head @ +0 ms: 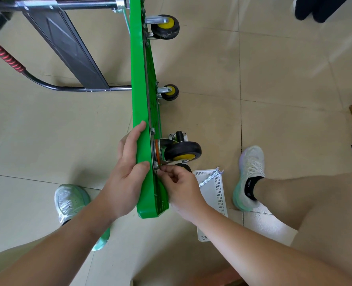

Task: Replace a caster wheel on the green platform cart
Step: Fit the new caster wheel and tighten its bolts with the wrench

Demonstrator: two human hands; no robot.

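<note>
Cart: green platform cart (142, 100) stands on its edge on the floor; caster wheel (182, 152) sits at its near underside
Left hand (127, 174): clamped round the cart's edge
Right hand (179, 182): fingertips pinched together on a fastener (156, 167) beside the wheel's plate
Basket (219, 195): holds 1 wrench (211, 178)

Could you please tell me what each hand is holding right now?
Left hand: closed around the green platform.
Right hand: pinching a small fastener beside the caster.

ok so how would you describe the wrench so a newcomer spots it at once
Find the green cart deck standing on edge, then the white perforated tray on the floor right of its near end. The wrench lies slantwise across the tray's far corner, the only silver tool, its open end poking past the rim.
</note>
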